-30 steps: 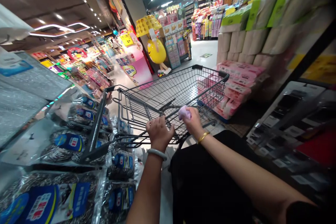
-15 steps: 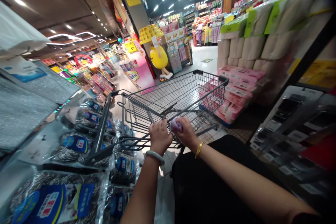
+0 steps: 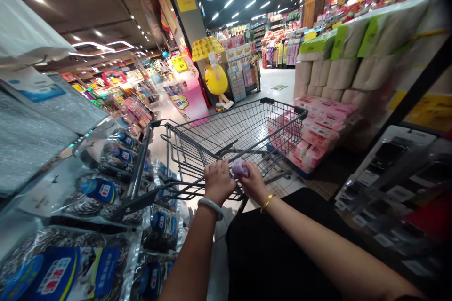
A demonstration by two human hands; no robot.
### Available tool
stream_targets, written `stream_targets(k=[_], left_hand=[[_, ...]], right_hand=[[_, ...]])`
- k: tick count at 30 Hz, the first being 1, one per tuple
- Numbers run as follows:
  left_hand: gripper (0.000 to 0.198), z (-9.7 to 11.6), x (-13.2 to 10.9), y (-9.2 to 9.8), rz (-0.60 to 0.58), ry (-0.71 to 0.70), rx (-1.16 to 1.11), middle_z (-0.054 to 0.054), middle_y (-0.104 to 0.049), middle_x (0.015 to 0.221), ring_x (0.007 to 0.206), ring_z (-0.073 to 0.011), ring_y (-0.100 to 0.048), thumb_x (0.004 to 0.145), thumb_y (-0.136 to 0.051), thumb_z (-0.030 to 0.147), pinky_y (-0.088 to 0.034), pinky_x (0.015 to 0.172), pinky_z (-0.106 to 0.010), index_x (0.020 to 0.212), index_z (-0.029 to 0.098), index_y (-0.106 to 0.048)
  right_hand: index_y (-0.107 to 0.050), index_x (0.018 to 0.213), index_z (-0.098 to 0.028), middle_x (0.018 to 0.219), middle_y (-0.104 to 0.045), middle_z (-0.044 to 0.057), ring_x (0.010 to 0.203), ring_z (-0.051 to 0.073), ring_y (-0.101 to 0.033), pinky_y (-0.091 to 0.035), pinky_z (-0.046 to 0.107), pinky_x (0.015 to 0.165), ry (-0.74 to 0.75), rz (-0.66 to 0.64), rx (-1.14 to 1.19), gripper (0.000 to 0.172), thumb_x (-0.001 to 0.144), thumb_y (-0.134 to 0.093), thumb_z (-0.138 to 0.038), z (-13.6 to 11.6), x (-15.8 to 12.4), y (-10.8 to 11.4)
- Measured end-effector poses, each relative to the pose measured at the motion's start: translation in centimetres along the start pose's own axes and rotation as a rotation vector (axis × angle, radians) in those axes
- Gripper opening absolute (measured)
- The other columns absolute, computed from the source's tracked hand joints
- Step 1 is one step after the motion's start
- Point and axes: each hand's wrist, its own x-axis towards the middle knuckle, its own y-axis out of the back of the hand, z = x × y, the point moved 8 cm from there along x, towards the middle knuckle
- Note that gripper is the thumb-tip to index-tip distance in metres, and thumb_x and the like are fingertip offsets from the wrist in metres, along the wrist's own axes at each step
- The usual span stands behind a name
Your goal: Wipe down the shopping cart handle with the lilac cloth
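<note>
A grey wire shopping cart point(image 3: 226, 124) stands before me, its basket bare inside. My left hand point(image 3: 218, 179), a pale bangle at the wrist, curls its fingers over the near side rim of the cart. Close beside it, my right hand point(image 3: 253, 182) is closed around a crumpled light-purple cloth point(image 3: 239, 169), at the same rim. A gold bracelet point(image 3: 267, 202) circles my right wrist. The cart's handle bar point(image 3: 139, 164) lies to the left, away from both hands.
Hanging packs of scouring balls point(image 3: 102, 190) crowd the left, close to the cart handle. Stacked pink packs point(image 3: 318, 127) and paper rolls point(image 3: 328, 73) stand at the right. Ahead are a pink display stand point(image 3: 190, 99) and a yellow figure point(image 3: 216, 80). Packaged goods point(image 3: 384, 169) hang at near right.
The view has tilted up slightly, so the surroundings sit lower. Both hands keep their place at the cart rim; more of the purple cloth shows in my right hand.
</note>
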Motion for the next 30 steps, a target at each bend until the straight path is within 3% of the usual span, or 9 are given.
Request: stream_targets(k=[5, 8, 11, 13, 17, 22, 24, 28, 30], left_hand=[[0.057, 0.5, 0.3, 0.2, -0.003, -0.014, -0.007, -0.013, -0.065, 0.134, 0.123, -0.0288, -0.054, 0.086, -0.056, 0.026, -0.034, 0.108, -0.044, 0.143, 0.016, -0.053], [0.067, 0.5, -0.1, 0.8, -0.051, -0.045, 0.017, -0.012, -0.06, 0.141, 0.128, -0.0276, -0.052, 0.084, -0.055, 0.018, -0.035, 0.108, -0.043, 0.15, 0.02, -0.048], [0.066, -0.1, -0.8, 2.6, 0.008, -0.04, 0.13, -0.011, -0.052, 0.151, 0.135, -0.0308, -0.046, 0.085, -0.056, 0.017, -0.029, 0.114, -0.049, 0.149, 0.031, -0.051], [0.062, -0.7, -1.2, 3.4, 0.02, -0.014, 0.193, -0.013, -0.051, 0.15, 0.135, -0.033, -0.045, 0.088, -0.056, 0.022, -0.026, 0.115, -0.053, 0.149, 0.033, -0.052], [0.074, -1.3, -1.4, 2.0, -0.155, 0.006, 0.229, -0.012, -0.062, 0.125, 0.113, -0.0293, -0.057, 0.089, -0.057, 0.025, -0.04, 0.1, -0.045, 0.16, 0.029, -0.035], [0.078, -1.2, -1.2, 1.2, -0.169, -0.013, 0.302, -0.011, -0.06, 0.115, 0.104, -0.0297, -0.057, 0.088, -0.058, 0.027, -0.042, 0.088, -0.042, 0.161, 0.03, -0.03], [0.079, -1.2, -1.2, 1.1, -0.161, -0.013, 0.303, -0.012, -0.059, 0.116, 0.105, -0.0298, -0.057, 0.087, -0.058, 0.025, -0.042, 0.088, -0.042, 0.161, 0.03, -0.03], [0.073, -1.4, -1.5, 1.2, -0.146, -0.013, 0.275, -0.013, -0.058, 0.118, 0.107, -0.0299, -0.055, 0.091, -0.053, 0.024, -0.041, 0.091, -0.043, 0.16, 0.03, -0.031], [0.075, -1.4, -1.7, 1.4, -0.131, -0.024, 0.257, -0.012, -0.057, 0.119, 0.107, -0.0297, -0.055, 0.089, -0.055, 0.024, -0.041, 0.091, -0.043, 0.16, 0.031, -0.031]], right_hand=[[-0.063, 0.099, -0.023, 0.103, -0.061, 0.007, 0.1, 0.023, -0.055, -0.049, 0.04, 0.093, 0.11, -0.009, -0.003, 0.019, 0.08, -0.063, -0.023, -2.0, 0.8, 0.2], [-0.063, 0.092, -0.021, 0.097, -0.062, 0.007, 0.095, 0.023, -0.055, -0.048, 0.04, 0.09, 0.008, -0.067, -0.014, 0.017, 0.075, -0.066, -0.022, 0.2, 0.1, -0.3], [-0.062, 0.089, -0.021, 0.092, -0.062, 0.006, 0.092, 0.024, -0.054, -0.047, 0.04, 0.087, -0.15, -0.075, -0.035, 0.018, 0.073, -0.069, -0.023, 2.7, -1.1, -0.7], [-0.063, 0.096, -0.021, 0.095, -0.063, 0.006, 0.094, 0.023, -0.054, -0.047, 0.039, 0.088, -0.107, -0.056, -0.012, 0.022, 0.076, -0.07, -0.026, 2.2, -1.6, -1.1], [-0.062, 0.101, -0.022, 0.101, -0.061, 0.005, 0.097, 0.021, -0.054, -0.047, 0.036, 0.089, 0.06, -0.114, 0.042, 0.024, 0.079, -0.07, -0.027, 0.7, -2.2, -2.8], [-0.061, 0.086, -0.021, 0.09, -0.059, 0.004, 0.09, 0.021, -0.053, -0.048, 0.035, 0.083, -0.244, -0.134, -0.052, 0.02, 0.069, -0.072, -0.02, 4.7, -3.6, -3.8], [-0.062, 0.09, -0.021, 0.091, -0.06, 0.004, 0.092, 0.021, -0.054, -0.048, 0.035, 0.085, -0.223, -0.12, -0.041, 0.02, 0.072, -0.071, -0.021, 4.2, -3.8, -4.1], [-0.064, 0.1, -0.021, 0.1, -0.062, 0.005, 0.097, 0.021, -0.055, -0.048, 0.035, 0.087, 0.002, -0.176, 0.027, 0.026, 0.073, -0.068, -0.02, 0.8, -3.8, -5.3], [-0.064, 0.093, -0.021, 0.092, -0.062, 0.004, 0.09, 0.021, -0.055, -0.048, 0.034, 0.082, -0.055, -0.215, 0.0, 0.023, 0.07, -0.069, -0.019, 1.1, -4.0, -5.6]])
